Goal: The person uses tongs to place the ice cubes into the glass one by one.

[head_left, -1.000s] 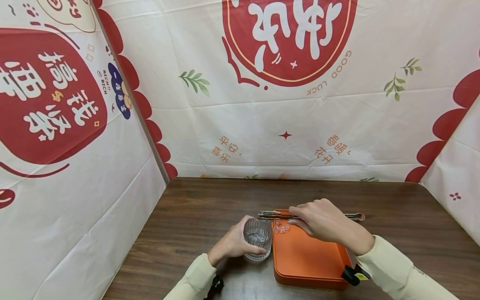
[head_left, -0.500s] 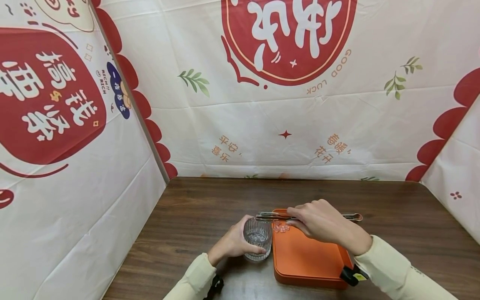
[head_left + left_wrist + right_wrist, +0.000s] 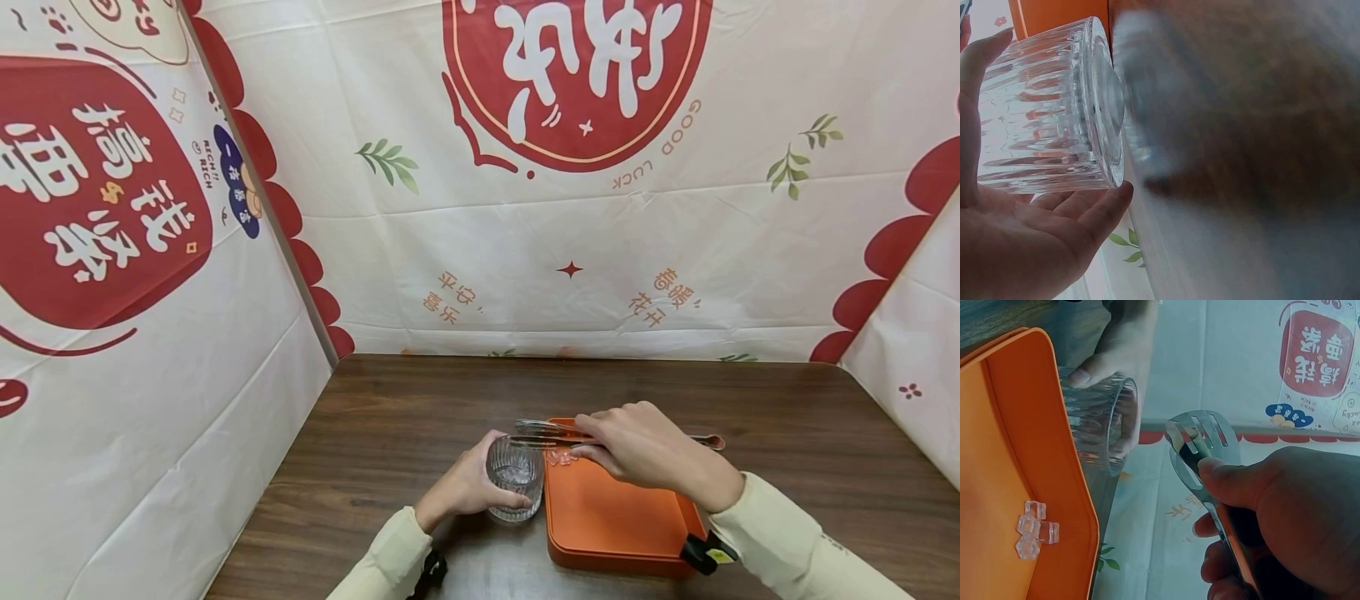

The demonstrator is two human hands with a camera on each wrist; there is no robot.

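Observation:
My left hand holds a clear ribbed drinking glass, its thumb on the near side. In the left wrist view that glass stands between thumb and fingers. Whether anything lies in its bottom is hard to tell. My right hand grips metal serving tongs, whose slotted ends are above the glass rim and spread apart. The right wrist view shows nothing between the tong ends. Several small clear cubes lie in a corner of an orange tray, right of the glass.
The tray's raised wall stands close beside the glass. Beneath everything is a dark wood-grain table. White printed cloth hangs behind the table and along both sides.
The tongs' ends, close together in the earlier frames, have spread apart above the glass. My left hand and the glass have stayed in place.

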